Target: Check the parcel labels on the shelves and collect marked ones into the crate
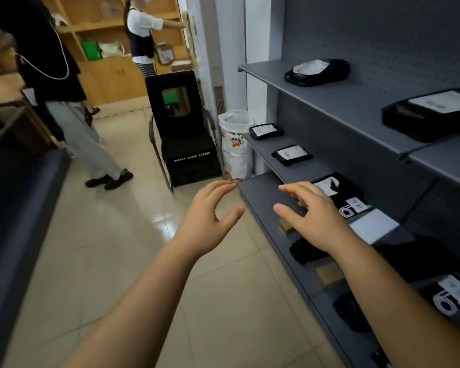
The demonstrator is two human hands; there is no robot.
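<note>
Grey metal shelves (pixel 266 192) run along the right, holding several black parcels with white labels. One black labelled parcel (pixel 340 188) lies on the lower shelf just beyond my right hand (pixel 316 216), which hovers over the shelf with fingers spread and holds nothing. My left hand (pixel 210 216) floats over the floor beside the shelf's front corner, fingers loosely curved, empty. A black crate (pixel 194 168) stands on the floor under a black chair (pixel 181 123). More labelled parcels (pixel 292 154) sit on the middle shelf and on the top shelf (pixel 430 112).
A white printed sack (pixel 237 147) stands between the chair and the shelf. Two people stand at the back left by wooden cabinets (pixel 109 75). A dark bench edge (pixel 19 203) borders the left. Small brown boxes (pixel 286 226) lie on the lower shelf.
</note>
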